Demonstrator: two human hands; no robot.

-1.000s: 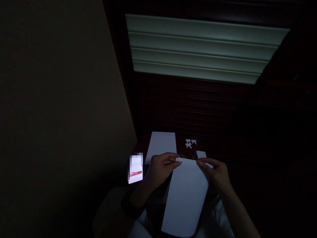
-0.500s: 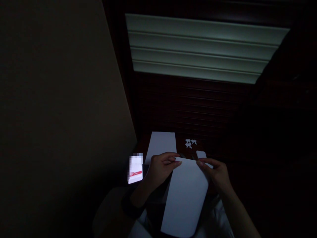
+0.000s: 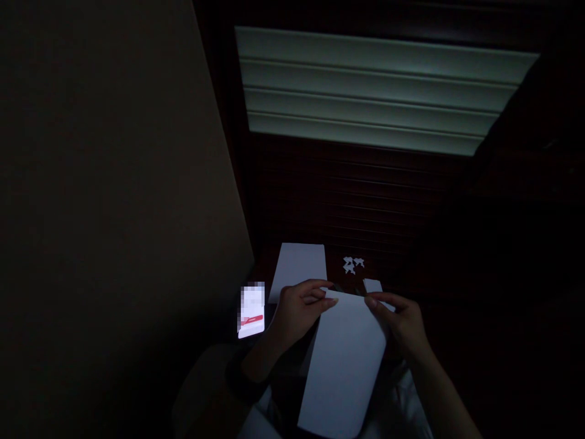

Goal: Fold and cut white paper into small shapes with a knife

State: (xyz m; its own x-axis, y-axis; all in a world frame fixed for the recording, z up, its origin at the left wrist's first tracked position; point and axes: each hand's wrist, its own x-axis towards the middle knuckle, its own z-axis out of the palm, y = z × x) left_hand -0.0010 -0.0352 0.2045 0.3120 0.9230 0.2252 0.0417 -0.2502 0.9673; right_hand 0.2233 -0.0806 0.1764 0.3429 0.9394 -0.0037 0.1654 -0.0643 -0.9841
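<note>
A white sheet of paper (image 3: 345, 366) hangs over the near edge of the dark table toward my lap. My left hand (image 3: 301, 311) pinches its upper left corner between thumb and fingers. At the upper right corner, my right hand (image 3: 402, 320) grips the same sheet with thumb and forefinger. Just beyond the sheet's top edge lies a small dark object, too dim to make out. Several small folded white paper pieces (image 3: 351, 265) sit together past my hands. Beside my right hand is a small stack of white paper (image 3: 373, 285).
White paper (image 3: 299, 268) lies flat at the back left of the table. A lit phone (image 3: 251, 314) with a red bar stands tilted to the left of my left hand. A wall (image 3: 183, 213) rises on the left, and a louvred panel (image 3: 365, 183) stands behind the table.
Almost nothing differs. The whole view has shifted slightly, and both hands keep the same hold on the sheet.
</note>
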